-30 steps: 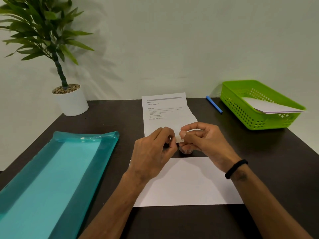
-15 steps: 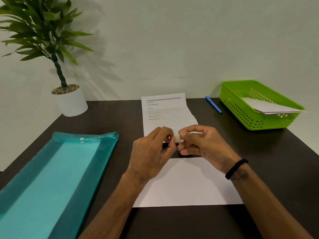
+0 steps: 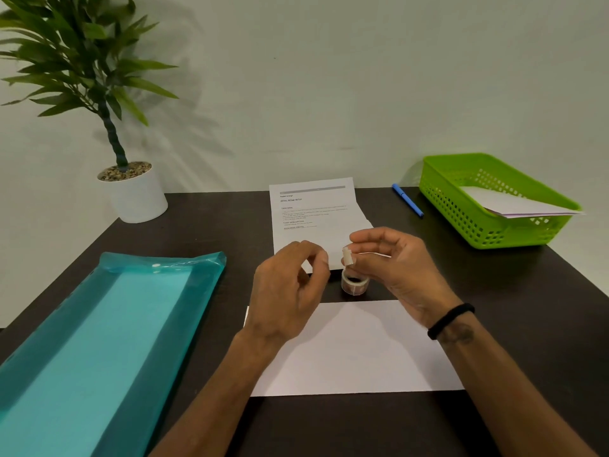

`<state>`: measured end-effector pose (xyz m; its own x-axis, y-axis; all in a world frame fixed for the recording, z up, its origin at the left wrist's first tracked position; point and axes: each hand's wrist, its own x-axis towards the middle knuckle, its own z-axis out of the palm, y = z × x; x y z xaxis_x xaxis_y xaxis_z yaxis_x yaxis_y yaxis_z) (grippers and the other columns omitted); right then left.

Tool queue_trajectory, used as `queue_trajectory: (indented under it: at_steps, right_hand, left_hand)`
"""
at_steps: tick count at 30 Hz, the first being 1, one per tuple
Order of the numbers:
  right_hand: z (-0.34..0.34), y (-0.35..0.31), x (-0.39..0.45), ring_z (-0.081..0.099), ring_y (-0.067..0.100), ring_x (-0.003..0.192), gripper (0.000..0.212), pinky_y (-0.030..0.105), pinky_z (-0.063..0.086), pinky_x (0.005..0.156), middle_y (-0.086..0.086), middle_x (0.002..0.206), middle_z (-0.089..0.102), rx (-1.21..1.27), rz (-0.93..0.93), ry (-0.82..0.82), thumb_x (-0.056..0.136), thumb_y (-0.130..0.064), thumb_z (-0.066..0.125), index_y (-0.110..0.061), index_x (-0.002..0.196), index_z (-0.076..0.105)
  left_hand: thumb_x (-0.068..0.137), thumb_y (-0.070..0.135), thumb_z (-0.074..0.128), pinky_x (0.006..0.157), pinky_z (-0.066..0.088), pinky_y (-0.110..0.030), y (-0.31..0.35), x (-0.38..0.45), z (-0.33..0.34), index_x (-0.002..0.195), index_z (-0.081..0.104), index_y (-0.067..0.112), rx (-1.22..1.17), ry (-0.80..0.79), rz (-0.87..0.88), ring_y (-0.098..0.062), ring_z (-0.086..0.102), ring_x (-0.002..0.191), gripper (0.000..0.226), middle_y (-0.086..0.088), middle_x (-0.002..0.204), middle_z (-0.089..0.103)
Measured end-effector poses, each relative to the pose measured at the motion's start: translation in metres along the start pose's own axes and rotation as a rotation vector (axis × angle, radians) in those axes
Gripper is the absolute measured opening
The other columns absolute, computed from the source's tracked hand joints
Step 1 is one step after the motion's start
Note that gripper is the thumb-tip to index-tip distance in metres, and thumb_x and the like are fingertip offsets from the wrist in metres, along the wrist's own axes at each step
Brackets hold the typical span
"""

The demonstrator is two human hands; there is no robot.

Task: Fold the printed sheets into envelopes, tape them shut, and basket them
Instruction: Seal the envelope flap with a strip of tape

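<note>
A folded white sheet (image 3: 359, 351) lies flat on the dark table in front of me. Just beyond it a small clear tape roll (image 3: 354, 283) rests on the table. My right hand (image 3: 395, 268) hovers over the roll and pinches a short piece of tape (image 3: 347, 257) between thumb and forefinger. My left hand (image 3: 290, 291) is a little to the left of the tape piece, fingers curled and holding nothing. A printed sheet (image 3: 316, 216) lies farther back. The green basket (image 3: 461, 206) at the right holds a folded white sheet (image 3: 514, 204).
A teal plastic folder (image 3: 99, 341) covers the left side of the table. A potted plant (image 3: 131, 192) stands at the back left. A blue pen (image 3: 407, 199) lies between the printed sheet and the basket. The wall runs close behind the table.
My hands have come apart: the left let go of the tape and shifted left. The right keeps the torn piece, and the roll is in plain view on the table.
</note>
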<state>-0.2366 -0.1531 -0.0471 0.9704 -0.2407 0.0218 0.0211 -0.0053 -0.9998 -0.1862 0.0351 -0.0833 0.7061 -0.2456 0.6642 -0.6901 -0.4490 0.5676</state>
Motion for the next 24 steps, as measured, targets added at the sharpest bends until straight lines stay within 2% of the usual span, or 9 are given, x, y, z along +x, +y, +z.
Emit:
queue_trajectory:
  at_steps: [4, 7, 10, 13, 16, 20, 24]
  right_hand:
    - [0.006, 0.001, -0.001, 0.077, 0.015, 0.090, 0.039, 0.028, 0.064, 0.078, -0.001, 0.095, 0.080, -0.138, -0.109, 0.043, 0.075, -0.015, 0.090, -0.018, 0.110, 0.073]
    - [0.009, 0.003, -0.003, 0.078, 0.014, 0.089, 0.042, 0.027, 0.063, 0.078, -0.002, 0.094, 0.080, -0.204, -0.166, 0.026, 0.074, -0.023, 0.090, -0.020, 0.111, 0.072]
    - [0.008, 0.004, -0.001, 0.077, 0.014, 0.090, 0.040, 0.027, 0.064, 0.078, -0.002, 0.095, 0.079, -0.202, -0.162, 0.028, 0.076, -0.017, 0.090, -0.020, 0.112, 0.072]
    - [0.006, 0.004, 0.000, 0.078, 0.015, 0.091, 0.036, 0.031, 0.065, 0.079, 0.000, 0.096, 0.080, -0.143, -0.153, 0.057, 0.081, -0.004, 0.085, -0.018, 0.112, 0.072]
    - [0.005, 0.004, 0.000, 0.078, 0.017, 0.093, 0.031, 0.032, 0.065, 0.077, 0.001, 0.096, 0.080, -0.079, -0.142, 0.067, 0.085, -0.003, 0.082, -0.016, 0.112, 0.073]
    - [0.004, 0.005, 0.001, 0.078, 0.019, 0.095, 0.030, 0.037, 0.065, 0.078, 0.002, 0.099, 0.081, -0.035, -0.111, 0.076, 0.085, -0.006, 0.082, -0.016, 0.112, 0.073]
    - [0.005, 0.006, 0.002, 0.078, 0.019, 0.096, 0.030, 0.035, 0.065, 0.080, 0.000, 0.100, 0.081, -0.045, -0.088, 0.061, 0.086, -0.007, 0.082, -0.020, 0.112, 0.073]
  left_hand:
    - [0.094, 0.050, 0.066, 0.055, 0.055, -0.015, 0.010, 0.003, 0.001, 0.108, 0.071, 0.024, -0.250, -0.012, -0.264, -0.013, 0.072, 0.069, 0.030, 0.011, 0.099, 0.072]
    - [0.088, 0.041, 0.078, 0.059, 0.060, -0.021, 0.013, 0.003, 0.004, 0.118, 0.070, 0.024, -0.347, -0.087, -0.341, -0.016, 0.075, 0.070, 0.035, 0.009, 0.100, 0.073]
    - [0.093, 0.025, 0.075, 0.059, 0.059, -0.021, 0.012, 0.005, 0.005, 0.116, 0.070, 0.026, -0.434, -0.109, -0.447, -0.018, 0.075, 0.065, 0.024, 0.004, 0.102, 0.073]
    - [0.093, 0.020, 0.075, 0.062, 0.061, -0.023, 0.010, 0.009, 0.003, 0.113, 0.071, 0.029, -0.541, -0.128, -0.555, -0.020, 0.075, 0.065, 0.021, 0.005, 0.099, 0.075]
    - [0.092, 0.020, 0.076, 0.063, 0.060, -0.023, 0.010, 0.010, 0.002, 0.113, 0.072, 0.029, -0.640, -0.145, -0.604, -0.021, 0.075, 0.066, 0.022, 0.011, 0.092, 0.076]
    - [0.092, 0.020, 0.076, 0.066, 0.060, -0.023, 0.009, 0.010, 0.001, 0.115, 0.072, 0.029, -0.684, -0.155, -0.623, -0.021, 0.075, 0.069, 0.025, 0.007, 0.105, 0.075]
    - [0.093, 0.019, 0.075, 0.066, 0.061, -0.023, 0.009, 0.010, 0.001, 0.116, 0.071, 0.030, -0.655, -0.149, -0.602, -0.020, 0.077, 0.072, 0.025, 0.010, 0.109, 0.072]
